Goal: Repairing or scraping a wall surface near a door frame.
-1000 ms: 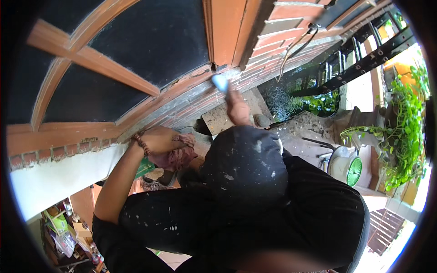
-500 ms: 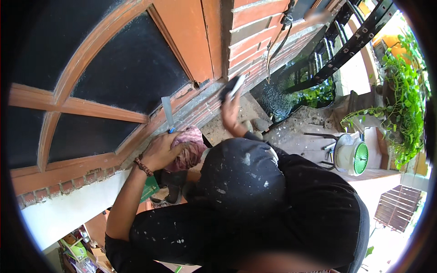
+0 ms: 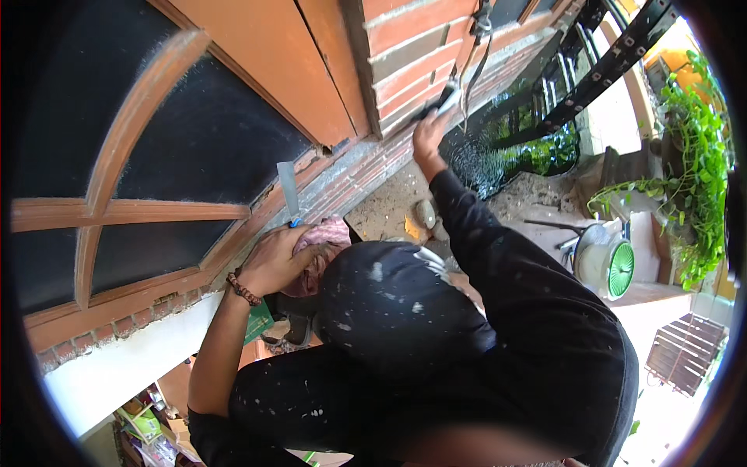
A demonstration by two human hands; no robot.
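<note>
While the left hand (image 3: 270, 261) is clamped on a cloth (image 3: 327, 231), scraper (image 3: 289, 189) poking out just past it, the right hand (image 3: 429, 140) grips a dark tool (image 3: 447, 99) beside the bricks (image 3: 405, 66), so I'd guess it's tool-handling time and next calls for steady aim.

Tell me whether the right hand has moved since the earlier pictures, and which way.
Yes: the right hand has moved along the brick wall, closer to the black cable hanging there.

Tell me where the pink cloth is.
In the head view, the pink cloth is left of centre, in the left hand, just below the metal blade.
</note>
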